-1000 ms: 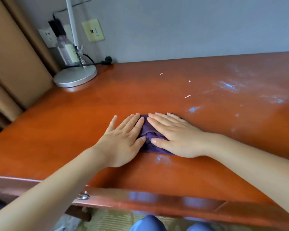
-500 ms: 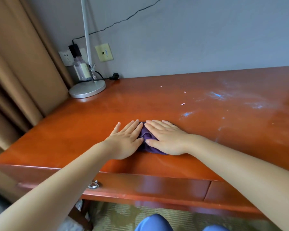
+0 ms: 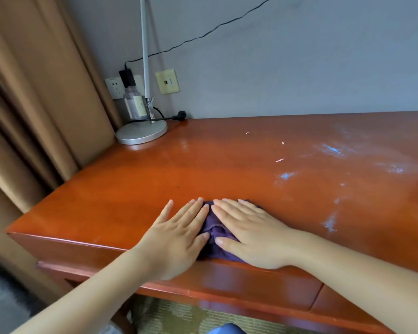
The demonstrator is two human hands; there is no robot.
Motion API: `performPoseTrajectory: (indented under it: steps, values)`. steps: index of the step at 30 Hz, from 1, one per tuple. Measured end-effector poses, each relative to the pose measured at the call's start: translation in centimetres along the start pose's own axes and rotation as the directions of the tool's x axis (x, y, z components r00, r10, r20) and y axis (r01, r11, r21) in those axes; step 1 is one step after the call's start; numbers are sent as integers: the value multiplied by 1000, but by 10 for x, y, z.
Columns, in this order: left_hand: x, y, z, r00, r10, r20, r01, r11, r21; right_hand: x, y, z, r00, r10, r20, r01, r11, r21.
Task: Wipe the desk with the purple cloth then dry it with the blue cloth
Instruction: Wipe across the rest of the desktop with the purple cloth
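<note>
The purple cloth lies bunched on the reddish wooden desk, close to its front edge. Both of my hands press flat on it with straight fingers. My left hand covers the cloth's left side and my right hand covers its right side, so only a strip of purple shows between them. Pale wet or dusty smears and small white flecks mark the desk's right half. No blue cloth is in view.
A lamp with a round silver base stands at the desk's back left corner, with a clear bottle behind it and wall sockets above. Brown curtains hang at the left. Drawers run under the front edge.
Both hands have slid the purple cloth back toward the desk's front edge. The camera has pulled back and tilted up, showing more of the wall and curtain.
</note>
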State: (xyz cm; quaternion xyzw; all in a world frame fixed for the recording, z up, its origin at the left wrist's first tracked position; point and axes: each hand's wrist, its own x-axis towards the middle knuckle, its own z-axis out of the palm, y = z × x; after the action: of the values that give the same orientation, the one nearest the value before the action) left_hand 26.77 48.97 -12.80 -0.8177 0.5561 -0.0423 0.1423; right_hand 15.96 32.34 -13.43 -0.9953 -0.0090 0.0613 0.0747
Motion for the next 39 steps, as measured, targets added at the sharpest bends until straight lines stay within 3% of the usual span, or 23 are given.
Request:
performPoseTrajectory:
  steps: [3, 7, 12, 18, 25, 31, 39]
  values:
    - [10, -21, 3, 987, -88, 134, 95, 994, -50, 32, 0, -3, 1000, -2, -21, 2, 1000, 6]
    - [39, -55, 3, 961, -198, 190, 218, 972, -89, 77, 1, -11, 998, 31, -53, -29, 999, 26]
    - [67, -91, 4, 943, -212, 256, 260, 951, -166, 117, 4, -23, 995, 77, -66, -75, 996, 44]
    - [54, -80, 2, 947, -213, 243, 263, 945, -196, 106, 1, -21, 997, 44, -62, -42, 999, 31]
    - [-19, -23, 9, 972, -210, 108, 228, 952, -203, 38, -24, 0, 996, -62, -66, 63, 998, 5]
    - [-10, -31, 3, 958, -228, 175, 252, 959, -129, 49, -22, -6, 998, -47, -37, 48, 999, 8]
    - [42, -74, 7, 924, -314, 218, 359, 908, -215, 113, -10, -18, 997, 42, -62, -40, 998, 39]
